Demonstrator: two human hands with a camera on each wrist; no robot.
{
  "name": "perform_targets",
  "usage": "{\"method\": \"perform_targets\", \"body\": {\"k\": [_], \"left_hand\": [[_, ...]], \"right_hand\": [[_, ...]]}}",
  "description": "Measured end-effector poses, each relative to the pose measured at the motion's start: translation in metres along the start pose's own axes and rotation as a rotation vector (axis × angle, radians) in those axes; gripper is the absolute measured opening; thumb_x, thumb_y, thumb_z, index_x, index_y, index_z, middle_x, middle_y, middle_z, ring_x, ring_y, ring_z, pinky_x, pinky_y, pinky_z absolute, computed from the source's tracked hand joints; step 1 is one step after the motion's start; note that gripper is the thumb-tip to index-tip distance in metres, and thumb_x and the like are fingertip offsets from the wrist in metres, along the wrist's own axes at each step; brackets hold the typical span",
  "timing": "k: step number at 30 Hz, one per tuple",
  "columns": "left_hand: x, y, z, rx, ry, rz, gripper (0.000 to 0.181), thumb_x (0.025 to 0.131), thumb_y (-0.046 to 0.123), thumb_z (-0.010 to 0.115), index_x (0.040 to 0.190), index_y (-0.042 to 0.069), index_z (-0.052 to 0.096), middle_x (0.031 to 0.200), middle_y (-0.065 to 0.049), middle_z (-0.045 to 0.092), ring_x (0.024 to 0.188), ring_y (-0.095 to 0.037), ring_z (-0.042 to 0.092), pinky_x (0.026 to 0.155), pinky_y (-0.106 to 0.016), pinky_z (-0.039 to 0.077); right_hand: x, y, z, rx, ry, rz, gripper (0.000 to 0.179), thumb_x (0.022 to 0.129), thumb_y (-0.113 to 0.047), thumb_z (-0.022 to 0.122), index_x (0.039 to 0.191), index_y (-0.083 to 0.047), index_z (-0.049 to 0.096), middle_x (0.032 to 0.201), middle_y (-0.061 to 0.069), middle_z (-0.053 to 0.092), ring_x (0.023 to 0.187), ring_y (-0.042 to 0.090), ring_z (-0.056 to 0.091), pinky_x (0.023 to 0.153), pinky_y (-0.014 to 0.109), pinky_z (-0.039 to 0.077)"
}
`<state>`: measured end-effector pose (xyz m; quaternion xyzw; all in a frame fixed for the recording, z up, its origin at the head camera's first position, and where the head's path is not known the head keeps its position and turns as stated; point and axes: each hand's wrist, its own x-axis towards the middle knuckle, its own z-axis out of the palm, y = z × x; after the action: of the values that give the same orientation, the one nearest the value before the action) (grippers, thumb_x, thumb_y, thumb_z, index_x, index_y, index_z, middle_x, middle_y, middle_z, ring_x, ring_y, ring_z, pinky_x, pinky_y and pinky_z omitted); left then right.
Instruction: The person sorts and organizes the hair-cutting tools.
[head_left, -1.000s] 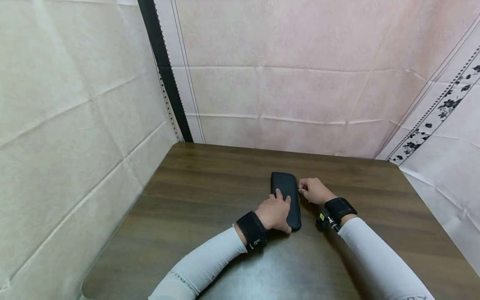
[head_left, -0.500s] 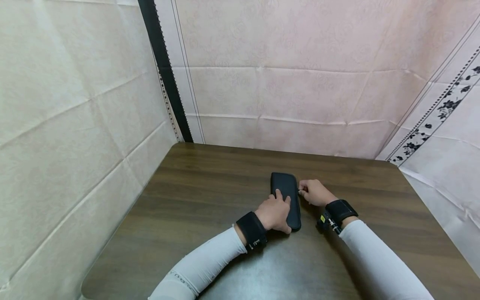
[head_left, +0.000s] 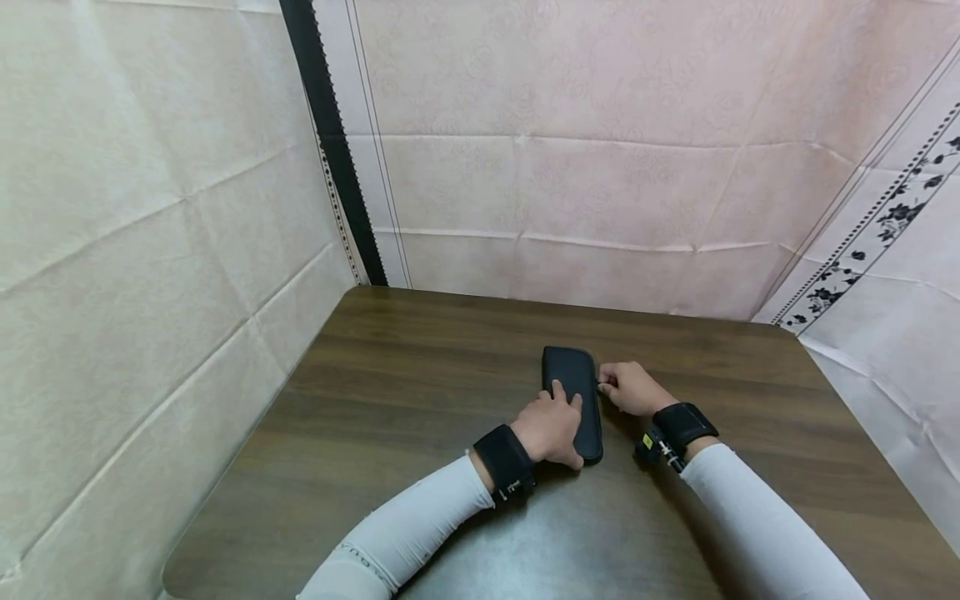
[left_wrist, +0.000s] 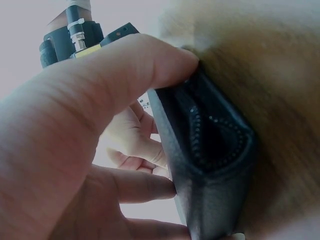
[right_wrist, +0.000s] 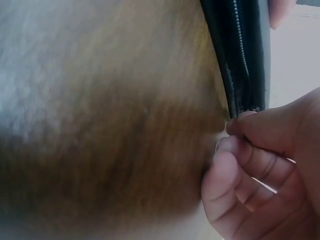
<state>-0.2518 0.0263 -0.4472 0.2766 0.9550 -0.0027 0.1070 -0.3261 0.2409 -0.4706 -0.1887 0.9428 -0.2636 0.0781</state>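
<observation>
A black, long zip case (head_left: 567,367) lies on the wooden table, its length running away from me. My left hand (head_left: 546,425) holds it down, fingers spread over the top and thumb at the near end. In the left wrist view, the case's (left_wrist: 210,200) zip teeth (left_wrist: 220,162) stand apart at that end. My right hand (head_left: 632,387) is at the case's right edge. Its thumb and index finger pinch the zip pull in the right wrist view, where the fingertips (right_wrist: 240,122) hide most of the pull. A row of zip teeth (right_wrist: 240,40) runs along the edge there.
The brown wooden table (head_left: 420,350) has rounded corners. Pale creased cloth (head_left: 570,192) hangs behind it, with more cloth at the left and right. Both wrists carry black straps, and white sleeves cover the forearms.
My right hand has slid slightly toward me along the case's right edge, still pinching the zip pull. The left hand and the case have stayed in place.
</observation>
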Motion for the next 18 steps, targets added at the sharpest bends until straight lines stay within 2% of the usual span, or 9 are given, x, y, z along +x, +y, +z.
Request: {"method": "perform_targets", "body": {"k": [18], "left_hand": [[-0.002, 0.0023, 0.0025, 0.005, 0.011, -0.008, 0.102, 0.083, 0.064, 0.078, 0.164, 0.021, 0.034, 0.168, -0.021, 0.03, 0.14, -0.035, 0.052, 0.089, -0.036, 0.06]], "right_hand": [[-0.0057, 0.0014, 0.006, -0.056, 0.043, -0.022, 0.018, 0.1, -0.005, 0.062, 0.083, -0.01, 0.062, 0.072, 0.0, 0.053, 0.065, 0.015, 0.052, 0.06, 0.028, 0.042]]}}
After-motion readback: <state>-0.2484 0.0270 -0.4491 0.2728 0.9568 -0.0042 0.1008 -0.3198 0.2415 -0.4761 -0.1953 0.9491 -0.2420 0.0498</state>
